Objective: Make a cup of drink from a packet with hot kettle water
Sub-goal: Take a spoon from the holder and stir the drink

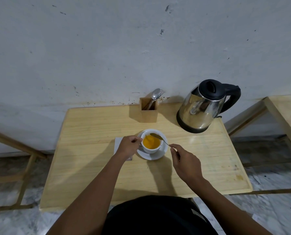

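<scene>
A white cup (pixel 151 150) full of orange-yellow drink stands on a white saucer (pixel 158 156) in the middle of the wooden table (pixel 90 167). My left hand (pixel 128 146) grips the cup at its left side, by the handle. My right hand (pixel 185 162) pinches the handle of a metal spoon (pixel 158 137); its bowl hovers over the cup's far rim, out of the liquid. A pale packet (pixel 118 143) lies flat under my left hand, mostly hidden. The steel kettle (pixel 204 107) with black lid and handle stands at the back right.
A wooden holder (pixel 148 114) with spoons and a fork stands at the table's back edge against the wall. Another wooden table (pixel 287 114) is on the right, a wooden frame (pixel 27 165) on the left, marble floor around.
</scene>
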`<state>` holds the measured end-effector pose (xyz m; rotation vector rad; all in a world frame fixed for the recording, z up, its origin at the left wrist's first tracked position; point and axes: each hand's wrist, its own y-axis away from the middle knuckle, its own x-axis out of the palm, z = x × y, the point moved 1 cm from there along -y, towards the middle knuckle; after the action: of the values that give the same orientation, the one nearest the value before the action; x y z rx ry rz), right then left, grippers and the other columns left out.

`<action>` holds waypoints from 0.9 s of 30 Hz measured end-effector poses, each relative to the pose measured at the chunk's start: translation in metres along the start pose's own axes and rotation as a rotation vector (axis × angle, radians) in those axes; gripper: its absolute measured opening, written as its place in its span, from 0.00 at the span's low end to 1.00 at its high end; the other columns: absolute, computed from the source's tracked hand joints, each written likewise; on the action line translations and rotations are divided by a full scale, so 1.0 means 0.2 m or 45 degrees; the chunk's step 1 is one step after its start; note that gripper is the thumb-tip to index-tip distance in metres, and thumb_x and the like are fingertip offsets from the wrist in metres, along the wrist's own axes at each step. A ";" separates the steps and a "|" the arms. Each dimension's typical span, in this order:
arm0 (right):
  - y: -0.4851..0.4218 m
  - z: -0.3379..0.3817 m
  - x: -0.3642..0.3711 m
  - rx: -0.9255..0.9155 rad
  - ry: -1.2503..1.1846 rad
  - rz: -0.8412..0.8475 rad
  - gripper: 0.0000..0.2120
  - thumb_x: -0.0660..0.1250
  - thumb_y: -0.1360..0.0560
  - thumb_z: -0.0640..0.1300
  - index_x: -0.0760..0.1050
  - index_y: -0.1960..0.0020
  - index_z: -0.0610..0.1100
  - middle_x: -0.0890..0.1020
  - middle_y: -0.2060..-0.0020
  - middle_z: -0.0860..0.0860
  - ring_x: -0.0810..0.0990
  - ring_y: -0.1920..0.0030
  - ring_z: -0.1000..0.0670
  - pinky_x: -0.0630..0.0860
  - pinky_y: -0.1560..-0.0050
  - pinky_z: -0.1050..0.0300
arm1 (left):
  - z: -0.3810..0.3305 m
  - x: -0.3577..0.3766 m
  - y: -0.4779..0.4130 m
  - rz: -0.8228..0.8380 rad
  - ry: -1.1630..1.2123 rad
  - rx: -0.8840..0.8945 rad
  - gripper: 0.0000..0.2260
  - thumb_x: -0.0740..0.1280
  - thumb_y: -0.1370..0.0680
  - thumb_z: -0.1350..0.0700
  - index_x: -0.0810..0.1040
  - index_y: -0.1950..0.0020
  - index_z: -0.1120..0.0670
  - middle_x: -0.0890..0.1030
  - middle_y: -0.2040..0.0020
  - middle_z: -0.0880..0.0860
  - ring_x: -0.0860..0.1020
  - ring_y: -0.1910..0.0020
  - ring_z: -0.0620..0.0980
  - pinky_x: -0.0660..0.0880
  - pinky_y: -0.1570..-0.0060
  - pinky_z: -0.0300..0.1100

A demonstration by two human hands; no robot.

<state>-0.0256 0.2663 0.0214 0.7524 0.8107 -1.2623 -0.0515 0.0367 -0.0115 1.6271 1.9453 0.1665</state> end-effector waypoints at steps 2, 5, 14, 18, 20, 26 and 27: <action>0.01 0.00 0.01 0.026 -0.017 -0.010 0.13 0.58 0.18 0.50 0.75 0.35 0.54 0.75 0.72 0.56 0.74 0.69 0.53 0.66 0.67 0.57 | 0.00 0.00 0.00 -0.005 0.009 -0.004 0.07 0.66 0.22 0.55 0.82 0.55 0.55 0.80 0.63 0.51 0.75 0.65 0.48 0.75 0.57 0.46; 0.01 0.01 0.02 0.034 -0.030 -0.010 0.14 0.57 0.18 0.50 0.74 0.35 0.55 0.75 0.72 0.56 0.75 0.69 0.53 0.67 0.67 0.57 | 0.00 0.00 0.00 -0.005 0.024 0.000 0.07 0.66 0.22 0.55 0.82 0.56 0.54 0.79 0.64 0.50 0.75 0.65 0.47 0.74 0.58 0.45; 0.02 0.01 0.03 0.037 -0.005 -0.012 0.14 0.57 0.18 0.50 0.76 0.36 0.53 0.83 0.64 0.53 0.78 0.65 0.51 0.67 0.67 0.57 | -0.01 0.00 0.01 -0.003 -0.020 0.009 0.08 0.65 0.22 0.54 0.82 0.55 0.56 0.79 0.64 0.51 0.74 0.67 0.47 0.73 0.60 0.44; 0.02 0.00 0.03 -0.069 -0.008 -0.010 0.14 0.57 0.18 0.49 0.80 0.42 0.49 0.84 0.60 0.51 0.80 0.61 0.49 0.67 0.66 0.57 | -0.01 0.00 0.02 -0.006 -0.041 0.008 0.08 0.65 0.22 0.54 0.82 0.55 0.56 0.78 0.65 0.52 0.73 0.68 0.47 0.71 0.62 0.42; 0.02 0.00 0.03 -0.072 -0.060 -0.006 0.15 0.56 0.18 0.50 0.80 0.48 0.47 0.83 0.62 0.51 0.78 0.63 0.49 0.68 0.67 0.58 | -0.01 -0.01 0.02 -0.003 -0.046 0.008 0.09 0.65 0.22 0.54 0.82 0.53 0.57 0.78 0.64 0.52 0.73 0.67 0.47 0.71 0.61 0.42; 0.01 -0.05 0.03 0.212 -0.549 0.036 0.10 0.57 0.17 0.48 0.75 0.51 0.48 0.79 0.67 0.51 0.76 0.66 0.52 0.73 0.61 0.49 | -0.01 -0.01 0.02 -0.013 -0.036 0.004 0.10 0.66 0.22 0.54 0.83 0.51 0.60 0.79 0.62 0.54 0.74 0.64 0.50 0.73 0.58 0.46; 0.00 -0.07 0.04 0.249 -0.626 0.030 0.09 0.57 0.17 0.47 0.73 0.53 0.48 0.76 0.68 0.52 0.73 0.69 0.54 0.72 0.62 0.50 | -0.02 -0.01 0.02 -0.014 -0.041 0.000 0.10 0.65 0.22 0.55 0.83 0.51 0.60 0.79 0.62 0.54 0.74 0.65 0.49 0.73 0.58 0.46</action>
<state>-0.0252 0.2733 0.0076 0.5663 0.2815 -1.4398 -0.0501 0.0369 -0.0067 1.6091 1.9302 0.1351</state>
